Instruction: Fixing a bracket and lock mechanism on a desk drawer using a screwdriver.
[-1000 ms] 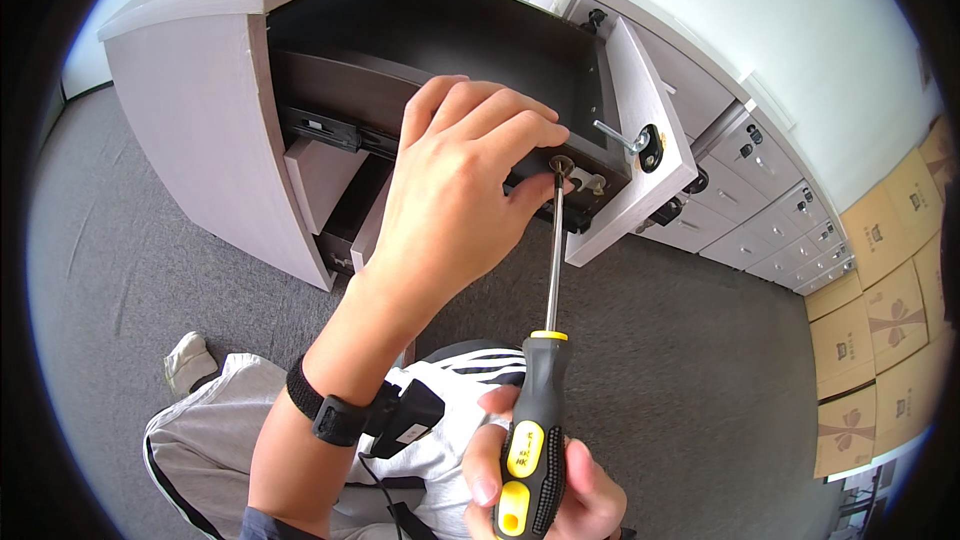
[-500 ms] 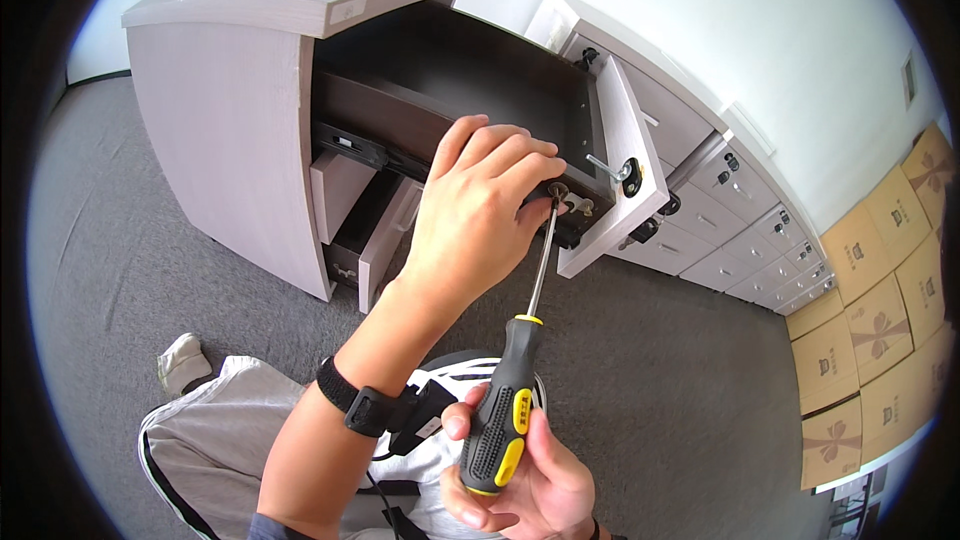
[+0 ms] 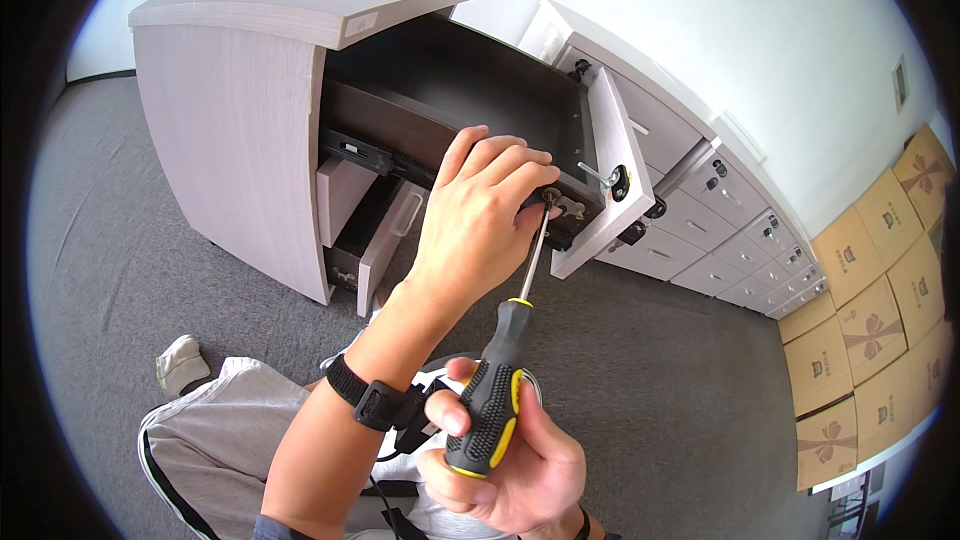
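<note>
My right hand [image 3: 530, 465] is closed around the black and yellow handle of a screwdriver [image 3: 487, 410]. Its steel shaft slants up to a round metal cam fitting [image 3: 551, 197] on the drawer's outer side, near the front panel. My left hand [image 3: 480, 205] grips the side of the pulled-out dark brown drawer [image 3: 390, 118], fingers over the top edge and thumb beside the screwdriver tip. The pale front panel [image 3: 622, 125] stands at the drawer's end, with a black lock [image 3: 620, 183] and a bolt on its inner face. The exact contact of tip and fitting is partly hidden.
The drawer belongs to a pale wood-grain cabinet [image 3: 225, 150]; a lower drawer [image 3: 385, 240] is partly pulled out. Behind stands a row of similar cabinets [image 3: 690, 220] with keys in their locks. Cardboard boxes [image 3: 870, 320] are stacked at right. Grey carpet [image 3: 680, 390] covers the floor.
My right hand has turned the screwdriver handle, and its yellow inlays now face further right. The handle sits slightly more to the left. My left hand keeps its place on the drawer side.
</note>
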Demonstrator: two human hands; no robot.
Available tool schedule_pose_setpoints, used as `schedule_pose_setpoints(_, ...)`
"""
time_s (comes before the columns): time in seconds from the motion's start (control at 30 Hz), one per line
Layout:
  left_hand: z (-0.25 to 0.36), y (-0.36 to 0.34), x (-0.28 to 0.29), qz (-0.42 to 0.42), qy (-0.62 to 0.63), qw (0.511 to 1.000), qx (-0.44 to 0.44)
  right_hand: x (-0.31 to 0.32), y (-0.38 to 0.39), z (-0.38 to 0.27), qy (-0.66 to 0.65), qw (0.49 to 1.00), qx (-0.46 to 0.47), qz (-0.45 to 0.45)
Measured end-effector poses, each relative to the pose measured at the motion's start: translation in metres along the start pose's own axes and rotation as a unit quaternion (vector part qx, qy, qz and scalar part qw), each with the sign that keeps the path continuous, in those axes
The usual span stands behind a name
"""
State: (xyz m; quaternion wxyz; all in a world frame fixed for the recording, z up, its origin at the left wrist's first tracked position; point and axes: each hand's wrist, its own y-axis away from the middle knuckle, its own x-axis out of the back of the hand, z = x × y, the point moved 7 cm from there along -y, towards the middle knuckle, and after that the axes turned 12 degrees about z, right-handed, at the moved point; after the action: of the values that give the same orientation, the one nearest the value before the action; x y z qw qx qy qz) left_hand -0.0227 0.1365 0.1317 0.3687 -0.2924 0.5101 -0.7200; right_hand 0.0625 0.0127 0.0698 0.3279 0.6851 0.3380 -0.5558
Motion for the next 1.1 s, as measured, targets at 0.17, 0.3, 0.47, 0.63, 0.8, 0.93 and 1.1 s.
schedule_pose_setpoints(0.17, 0.002, -0.001, 0.001, 0.01, 0.005, 1.0, -0.009, 0.009, 0.0, 0.006, 0.032, 0.999, 0.016, 0.021)
schedule_pose_setpoints(0.3, 0.002, -0.001, 0.003, 0.004, 0.01, 1.0, -0.001, 0.012, 0.004, 0.003, 0.072, 0.995, 0.042, 0.047)
schedule_pose_setpoints(0.47, 0.003, 0.002, -0.001, -0.011, 0.006, 1.0, 0.008, 0.03, 0.007, -0.004, 0.15, 0.981, 0.035, 0.116)
schedule_pose_setpoints(0.63, 0.005, 0.01, -0.004, 0.005, 0.004, 1.0, 0.008, 0.039, 0.01, -0.008, 0.131, 0.978, 0.024, 0.158)
schedule_pose_setpoints(0.8, 0.004, 0.013, -0.003, 0.013, 0.018, 1.0, 0.007, 0.014, 0.011, -0.006, 0.011, 1.0, -0.024, -0.01)
schedule_pose_setpoints(0.93, 0.003, 0.015, -0.007, 0.003, 0.003, 1.0, -0.009, 0.012, 0.004, 0.002, 0.055, 0.998, 0.002, -0.004)
schedule_pose_setpoints(1.1, 0.003, 0.016, -0.008, 0.03, -0.019, 0.999, -0.015, 0.005, -0.004, 0.009, 0.043, 0.999, 0.013, -0.028)
